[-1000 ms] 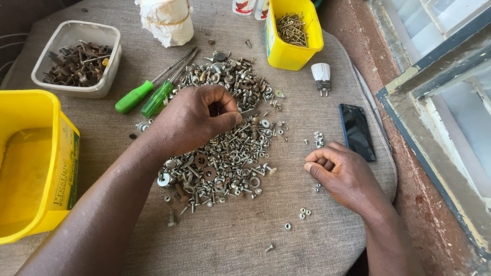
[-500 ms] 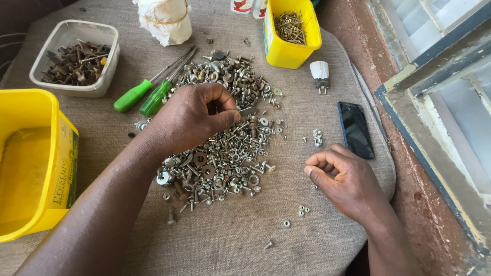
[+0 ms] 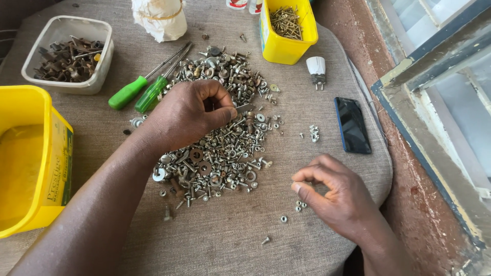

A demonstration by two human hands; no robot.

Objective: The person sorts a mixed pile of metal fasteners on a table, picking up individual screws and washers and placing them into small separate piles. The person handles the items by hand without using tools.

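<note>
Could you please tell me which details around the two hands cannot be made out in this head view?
- Left hand: whatever its curled fingers pinch over the pile of screws and washers is hidden by the hand itself.
- Right hand: its fingertips fold inward, so any held piece is too small to tell.
- Large yellow tub: cut off by the left edge.
- Small yellow tub: its far side is cut by the top edge.
</note>
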